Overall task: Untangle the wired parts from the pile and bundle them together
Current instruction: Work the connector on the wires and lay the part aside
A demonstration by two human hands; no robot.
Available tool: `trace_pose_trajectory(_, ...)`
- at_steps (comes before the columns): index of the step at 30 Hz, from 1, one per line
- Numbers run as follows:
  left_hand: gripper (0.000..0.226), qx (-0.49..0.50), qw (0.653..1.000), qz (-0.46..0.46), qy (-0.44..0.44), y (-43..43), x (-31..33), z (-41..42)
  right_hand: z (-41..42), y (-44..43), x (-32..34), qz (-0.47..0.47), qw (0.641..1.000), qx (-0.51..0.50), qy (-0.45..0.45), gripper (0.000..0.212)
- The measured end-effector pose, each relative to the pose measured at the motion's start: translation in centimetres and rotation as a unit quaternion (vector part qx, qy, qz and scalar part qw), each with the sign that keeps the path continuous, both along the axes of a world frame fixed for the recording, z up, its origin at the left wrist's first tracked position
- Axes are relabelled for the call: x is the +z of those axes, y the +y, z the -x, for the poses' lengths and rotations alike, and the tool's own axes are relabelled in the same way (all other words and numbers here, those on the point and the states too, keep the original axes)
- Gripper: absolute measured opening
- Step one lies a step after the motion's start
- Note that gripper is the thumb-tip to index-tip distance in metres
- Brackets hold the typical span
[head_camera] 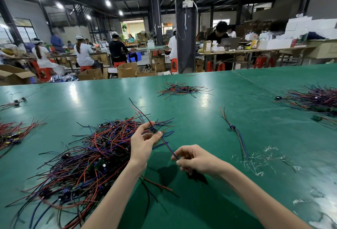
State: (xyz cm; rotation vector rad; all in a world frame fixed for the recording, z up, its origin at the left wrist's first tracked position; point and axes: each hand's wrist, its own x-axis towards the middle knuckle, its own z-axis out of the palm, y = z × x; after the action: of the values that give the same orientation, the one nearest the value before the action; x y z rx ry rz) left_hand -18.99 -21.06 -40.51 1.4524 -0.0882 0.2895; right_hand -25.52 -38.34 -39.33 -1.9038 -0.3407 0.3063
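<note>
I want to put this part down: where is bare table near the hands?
Bare table lies between the big pile and the single laid-out part, up to the far small pile. Crowded left of the left hand; plastic scraps beyond the right hand.

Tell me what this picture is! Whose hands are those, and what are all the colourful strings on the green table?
There is no machine here. A person wears a camera on their head, so you see their own two hands. The strings are thin wires joined to tiny electronic parts. A big tangled pile lies on the green table, with smaller piles farther off. The left hand pinches one wired part at its little board, and the right hand pinches its wire ends.
</note>
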Motion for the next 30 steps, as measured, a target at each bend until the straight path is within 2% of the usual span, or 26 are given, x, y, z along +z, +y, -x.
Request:
trace_pose_trajectory(12, 0.037, 0.002, 0.999, 0.033, 0.025, 0.4, -0.4, -0.3, 0.1, -0.6, 0.4, 0.038, 0.999, 0.031, -0.009, 0.022)
trace_pose_trajectory(24, 0.037, -0.001, 0.999, 0.033, 0.032, -0.2, -0.7, -0.3, 0.4, -1.1, 1.3, 0.08, 0.994, 0.067, 0.022, 0.016)
trace_pose_trajectory(30, 0.038, -0.073, 0.994, 0.052, 0.061, -0.6, -0.4, 0.2, -0.1, -2.6, 1.7, 0.094, 0.989, 0.108, 0.04, 0.017)
